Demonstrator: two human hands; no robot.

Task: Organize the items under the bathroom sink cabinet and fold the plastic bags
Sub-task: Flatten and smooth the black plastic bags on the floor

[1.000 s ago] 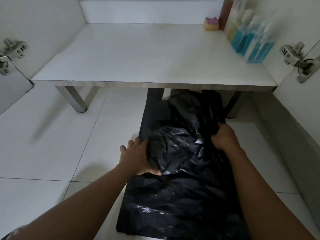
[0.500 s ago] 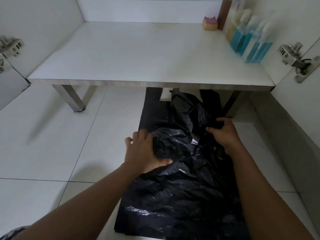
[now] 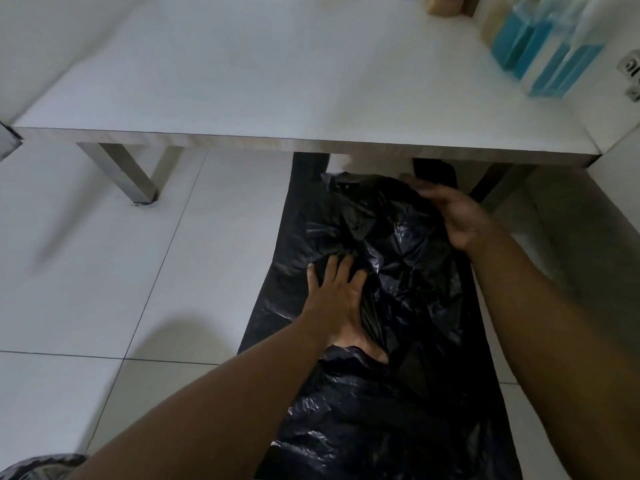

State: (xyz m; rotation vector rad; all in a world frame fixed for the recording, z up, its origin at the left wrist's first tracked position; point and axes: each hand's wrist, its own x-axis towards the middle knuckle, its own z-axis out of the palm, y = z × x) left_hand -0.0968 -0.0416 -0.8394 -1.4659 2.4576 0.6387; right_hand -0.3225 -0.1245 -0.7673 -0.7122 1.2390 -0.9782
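Item: black plastic bag [image 3: 398,244], one, lying on the white tiled floor [image 3: 104,271] in the centre and lower right of the frame, crumpled and glossy in its upper half and flatter toward the bottom edge. Two dark strips at its top run under the front edge of the cabinet shelf [image 3: 277,81]. Left hand [image 3: 337,299]: centre of the frame, palm down on the middle of the bag, fingers straight and spread, pressing the plastic flat and gripping nothing; the thumb lies along a fold just below. Right hand [image 3: 453,216]: centre right, laid on the upper right part of the bag, fingers stretched out toward the upper left, loose and uncurled, resting on the plastic without pinching it so far as shows. Both forearms are bare and enter from the bottom of the frame. A patterned sleeve [image 3: 38,467] shows in the lower left corner. Cabinet shelf: white, spanning the upper half of the frame, with a grey front edge. A metal leg [image 3: 128,174] stands beneath it at the left, on the tiles. Bottles of blue liquid [image 3: 519,43]: upper right, on the shelf, blurred. Small tan object [image 3: 441,5]: top edge, just left of the bottles, too cropped to identify. Metal hinge [image 3: 632,74]: right edge, partly cut off.
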